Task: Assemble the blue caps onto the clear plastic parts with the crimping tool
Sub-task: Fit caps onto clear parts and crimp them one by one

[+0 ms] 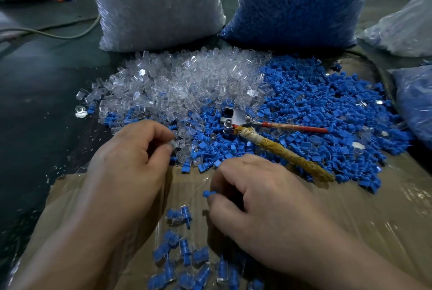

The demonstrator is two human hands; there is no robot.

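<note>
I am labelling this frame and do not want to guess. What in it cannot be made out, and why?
All in the head view:
Blue cap in the right hand: only its tip shows; the hand covers the rest.
Clear part pinched by the left hand: transparent, half covered; shape unclear.
Assembled pieces: cut by the bottom edge and the right forearm; number unknown.
Clear bag and blue bag: tops cut by the upper edge.

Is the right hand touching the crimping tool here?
Apart. The head view shows the crimping tool lying on loose blue caps, some visible between its wrapped handle and the right hand.
</note>
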